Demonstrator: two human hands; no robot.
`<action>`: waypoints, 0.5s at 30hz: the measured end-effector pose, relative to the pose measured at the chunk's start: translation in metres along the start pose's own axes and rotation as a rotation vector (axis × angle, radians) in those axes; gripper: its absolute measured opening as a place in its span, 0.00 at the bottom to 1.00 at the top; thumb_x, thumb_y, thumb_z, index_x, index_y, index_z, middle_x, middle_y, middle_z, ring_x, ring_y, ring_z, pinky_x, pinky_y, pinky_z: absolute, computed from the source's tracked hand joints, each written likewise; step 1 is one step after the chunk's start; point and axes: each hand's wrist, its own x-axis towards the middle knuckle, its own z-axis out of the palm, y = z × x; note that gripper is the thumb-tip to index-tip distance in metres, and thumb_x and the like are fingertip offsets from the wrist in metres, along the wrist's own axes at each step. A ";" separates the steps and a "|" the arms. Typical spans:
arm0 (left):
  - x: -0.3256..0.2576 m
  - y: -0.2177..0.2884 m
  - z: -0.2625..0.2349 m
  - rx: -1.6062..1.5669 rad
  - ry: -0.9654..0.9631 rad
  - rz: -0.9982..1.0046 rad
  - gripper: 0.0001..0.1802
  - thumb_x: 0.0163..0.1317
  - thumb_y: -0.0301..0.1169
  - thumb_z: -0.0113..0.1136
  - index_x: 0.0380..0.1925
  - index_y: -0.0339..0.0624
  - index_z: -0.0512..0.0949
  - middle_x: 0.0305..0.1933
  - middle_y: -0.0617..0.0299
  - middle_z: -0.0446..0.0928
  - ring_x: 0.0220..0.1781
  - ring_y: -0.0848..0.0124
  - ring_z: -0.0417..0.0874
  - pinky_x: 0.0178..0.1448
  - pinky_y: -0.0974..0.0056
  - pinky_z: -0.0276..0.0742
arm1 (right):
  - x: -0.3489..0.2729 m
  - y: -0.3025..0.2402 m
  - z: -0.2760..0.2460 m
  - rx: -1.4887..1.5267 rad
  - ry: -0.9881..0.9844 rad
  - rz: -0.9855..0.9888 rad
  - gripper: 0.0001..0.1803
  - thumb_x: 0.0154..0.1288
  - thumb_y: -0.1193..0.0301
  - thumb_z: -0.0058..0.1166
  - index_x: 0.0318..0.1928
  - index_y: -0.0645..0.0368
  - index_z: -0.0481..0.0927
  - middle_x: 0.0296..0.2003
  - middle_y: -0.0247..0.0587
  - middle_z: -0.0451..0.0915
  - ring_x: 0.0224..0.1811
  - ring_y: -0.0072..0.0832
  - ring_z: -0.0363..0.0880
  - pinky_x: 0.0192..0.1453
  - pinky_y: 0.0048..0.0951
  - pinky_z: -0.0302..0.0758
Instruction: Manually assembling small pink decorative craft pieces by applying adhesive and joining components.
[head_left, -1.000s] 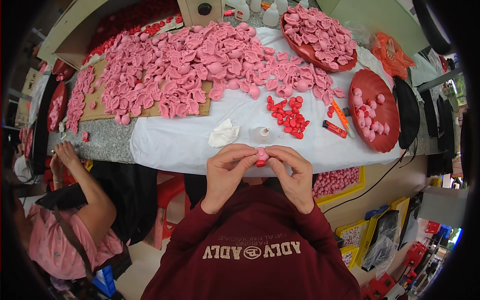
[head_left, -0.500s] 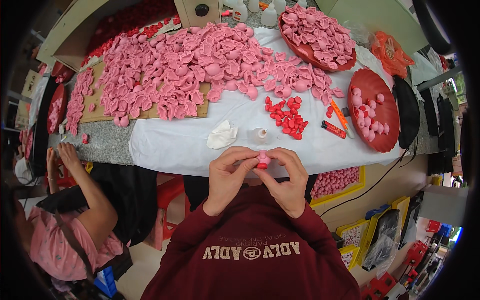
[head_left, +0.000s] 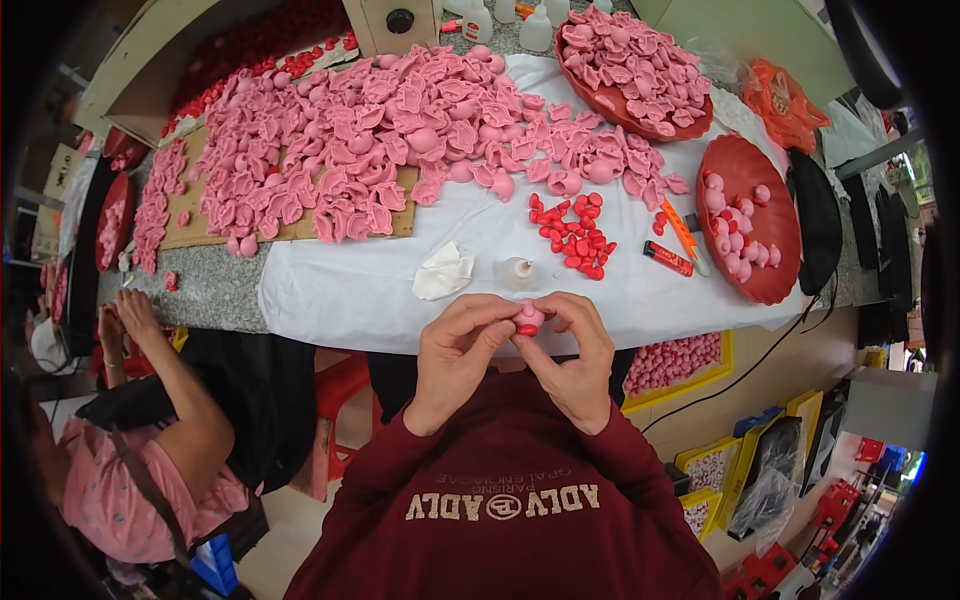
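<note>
Head view: left hand (head_left: 462, 358) and right hand (head_left: 570, 355), fingertips pinched together in a shared grip on a small pink piece with a red part (head_left: 528, 319), held just before the white-covered tabletop (head_left: 360, 290), near the red pieces (head_left: 572, 232).

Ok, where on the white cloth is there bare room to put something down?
Bare white cloth lies along the near edge, left of the crumpled white tissue, and between the small red pieces and the near edge. The far half is crowded with pink moulded pieces.
</note>
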 end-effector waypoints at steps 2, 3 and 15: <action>0.000 0.001 0.001 0.000 -0.002 -0.011 0.11 0.58 0.19 0.53 0.42 0.34 0.76 0.44 0.57 0.72 0.44 0.73 0.76 0.46 0.72 0.73 | 0.000 -0.001 0.000 0.002 0.009 0.004 0.20 0.42 0.79 0.63 0.39 0.60 0.74 0.37 0.39 0.75 0.32 0.25 0.70 0.35 0.23 0.68; 0.000 0.002 0.001 0.001 -0.001 -0.022 0.11 0.57 0.19 0.54 0.42 0.34 0.76 0.44 0.57 0.72 0.44 0.73 0.76 0.47 0.71 0.73 | 0.001 -0.004 -0.001 -0.009 0.000 0.016 0.19 0.42 0.80 0.62 0.39 0.60 0.74 0.37 0.40 0.75 0.33 0.28 0.73 0.36 0.25 0.70; 0.000 0.007 0.001 0.318 -0.010 0.046 0.21 0.46 0.21 0.65 0.44 0.39 0.76 0.44 0.61 0.71 0.42 0.75 0.69 0.44 0.72 0.66 | 0.000 0.001 0.001 0.014 -0.038 0.032 0.20 0.42 0.80 0.61 0.41 0.60 0.74 0.38 0.41 0.74 0.33 0.28 0.72 0.35 0.25 0.70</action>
